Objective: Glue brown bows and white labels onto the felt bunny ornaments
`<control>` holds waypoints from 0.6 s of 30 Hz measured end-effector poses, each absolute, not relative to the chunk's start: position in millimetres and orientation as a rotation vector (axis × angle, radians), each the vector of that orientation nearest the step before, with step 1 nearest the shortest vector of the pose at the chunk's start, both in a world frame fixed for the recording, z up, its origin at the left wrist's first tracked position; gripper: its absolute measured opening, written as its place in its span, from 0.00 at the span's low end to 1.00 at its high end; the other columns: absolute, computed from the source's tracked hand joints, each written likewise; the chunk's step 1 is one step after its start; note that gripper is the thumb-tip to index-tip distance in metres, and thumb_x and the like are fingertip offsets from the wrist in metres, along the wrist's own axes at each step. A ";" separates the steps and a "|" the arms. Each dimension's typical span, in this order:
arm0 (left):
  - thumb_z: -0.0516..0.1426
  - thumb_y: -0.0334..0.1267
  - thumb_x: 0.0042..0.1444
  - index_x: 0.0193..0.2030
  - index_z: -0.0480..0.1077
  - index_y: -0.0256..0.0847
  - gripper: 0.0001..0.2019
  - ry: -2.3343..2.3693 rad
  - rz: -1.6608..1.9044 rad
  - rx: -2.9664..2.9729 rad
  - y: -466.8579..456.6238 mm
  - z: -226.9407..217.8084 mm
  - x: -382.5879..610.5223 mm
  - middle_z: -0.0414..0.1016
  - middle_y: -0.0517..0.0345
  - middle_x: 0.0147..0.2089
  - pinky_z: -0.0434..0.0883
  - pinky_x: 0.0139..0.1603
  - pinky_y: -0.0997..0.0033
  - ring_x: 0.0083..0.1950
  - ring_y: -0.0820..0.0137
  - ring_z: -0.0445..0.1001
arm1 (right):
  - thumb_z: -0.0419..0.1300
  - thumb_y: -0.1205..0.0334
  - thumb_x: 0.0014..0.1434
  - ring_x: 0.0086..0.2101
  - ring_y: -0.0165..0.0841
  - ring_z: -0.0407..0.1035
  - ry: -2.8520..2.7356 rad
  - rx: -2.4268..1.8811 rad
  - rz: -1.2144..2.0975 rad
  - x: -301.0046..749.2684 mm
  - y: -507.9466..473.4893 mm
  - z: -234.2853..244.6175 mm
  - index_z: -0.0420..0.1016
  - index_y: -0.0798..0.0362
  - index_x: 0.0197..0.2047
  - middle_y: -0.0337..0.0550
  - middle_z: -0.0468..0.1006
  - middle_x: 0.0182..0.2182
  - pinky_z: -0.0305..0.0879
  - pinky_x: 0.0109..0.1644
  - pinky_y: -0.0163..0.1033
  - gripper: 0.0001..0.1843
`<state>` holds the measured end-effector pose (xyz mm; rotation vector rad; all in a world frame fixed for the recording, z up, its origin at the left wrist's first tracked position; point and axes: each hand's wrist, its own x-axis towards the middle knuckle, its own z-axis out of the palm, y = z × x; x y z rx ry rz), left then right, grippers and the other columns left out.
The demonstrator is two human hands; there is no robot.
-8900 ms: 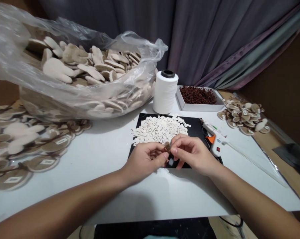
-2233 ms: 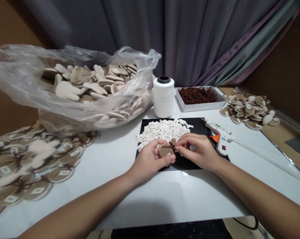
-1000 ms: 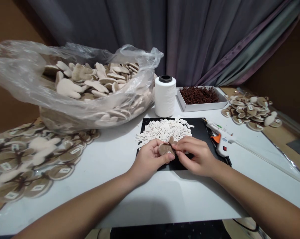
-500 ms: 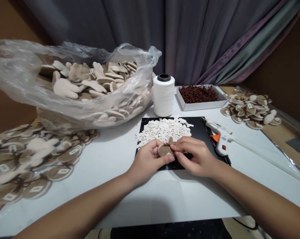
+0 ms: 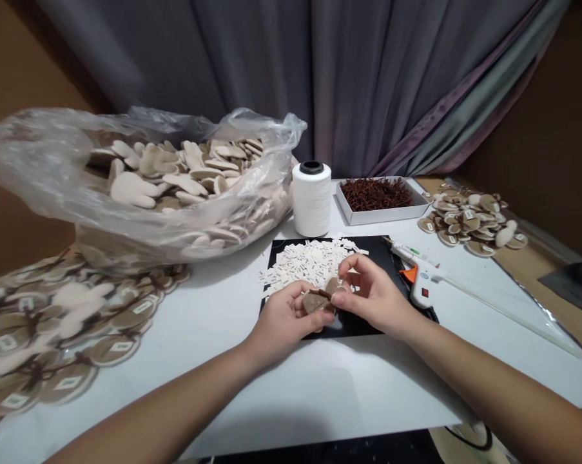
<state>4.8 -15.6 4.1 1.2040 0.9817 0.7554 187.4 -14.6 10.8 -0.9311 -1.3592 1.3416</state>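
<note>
just over the mat, toward its near edge, was the bunny, gripped by the left hand while the right hand pinched its ear end. paper tags lay heaped at the mat's far left; the glue gun lay along its right edge, and the spool stood beyond its far edge, between the bag and the box.

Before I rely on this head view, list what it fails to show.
Brown piece: head view; partly covered by the left hand.
Loose white labels: head view; their print is too small to read.
Pile at left: head view; cut off by the picture's left edge.
Plastic bag: head view; cloudy plastic blurs its lower contents.
</note>
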 end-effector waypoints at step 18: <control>0.64 0.41 0.48 0.30 0.66 0.36 0.13 0.941 0.805 1.277 -17.0 4.4 -0.5 0.78 0.54 0.29 0.67 0.32 0.76 0.30 0.73 0.72 | 0.61 0.49 0.54 0.17 0.23 0.62 -1.147 -0.695 1.487 158.7 -17.7 -5.6 0.56 0.52 0.26 0.32 0.63 0.23 0.59 0.20 0.31 0.21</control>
